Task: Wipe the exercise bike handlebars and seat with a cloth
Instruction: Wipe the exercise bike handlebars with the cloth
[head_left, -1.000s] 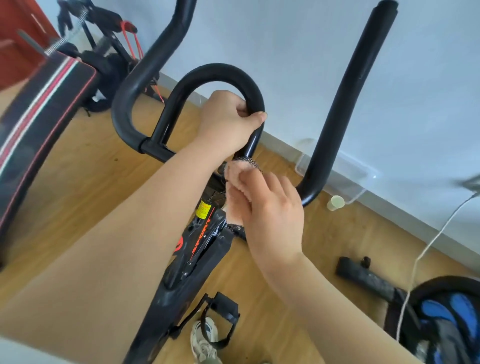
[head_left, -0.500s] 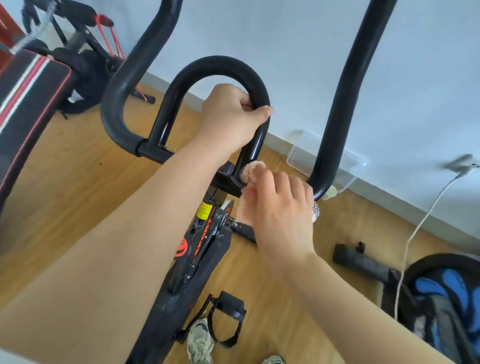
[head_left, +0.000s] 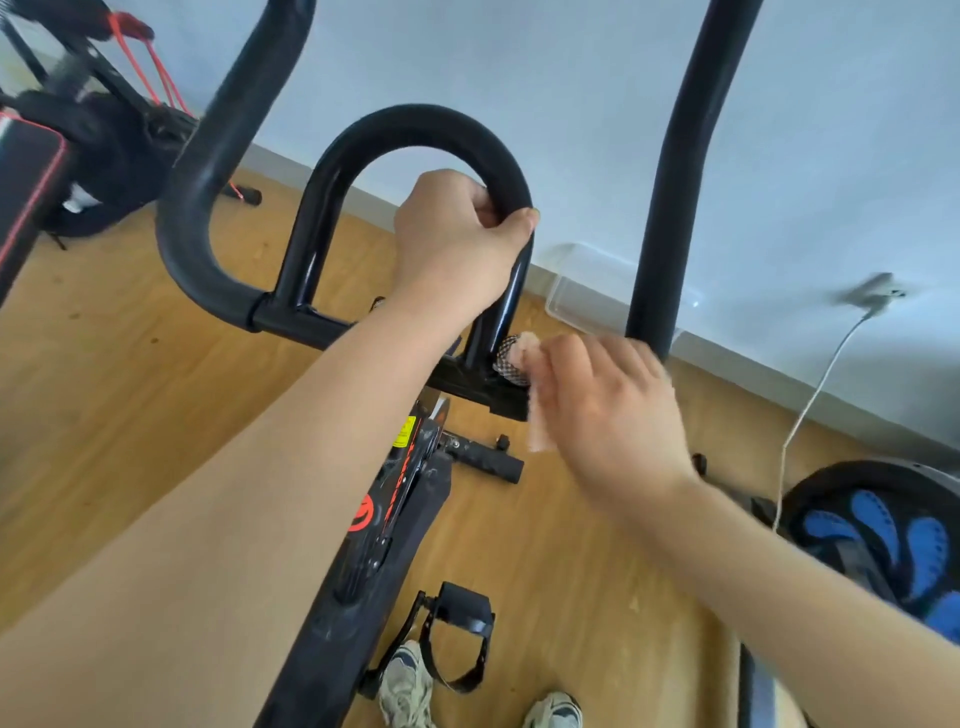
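Note:
The exercise bike's black handlebars (head_left: 415, 124) fill the upper middle, with a centre loop and two long side horns. My left hand (head_left: 457, 244) grips the right side of the centre loop, thumb over the bar. My right hand (head_left: 613, 415), blurred by motion, holds a small pale pink cloth (head_left: 535, 395) with a black mesh patch against the crossbar at the foot of the loop. The bike's seat is out of view. The black frame (head_left: 374, 561) with red lettering runs down toward me.
A pedal with strap (head_left: 457, 623) and my two sneakers sit at the bottom. A padded bench and other gym gear (head_left: 78, 140) stand at far left. A clear plastic bin (head_left: 597, 291) lies by the wall. A white cable (head_left: 810, 405) hangs at right above a black-and-blue device (head_left: 883, 535).
My right hand with the cloth has slid to the right along the crossbar near the loop's base. My left hand keeps its grip on the loop. The view has shifted slightly.

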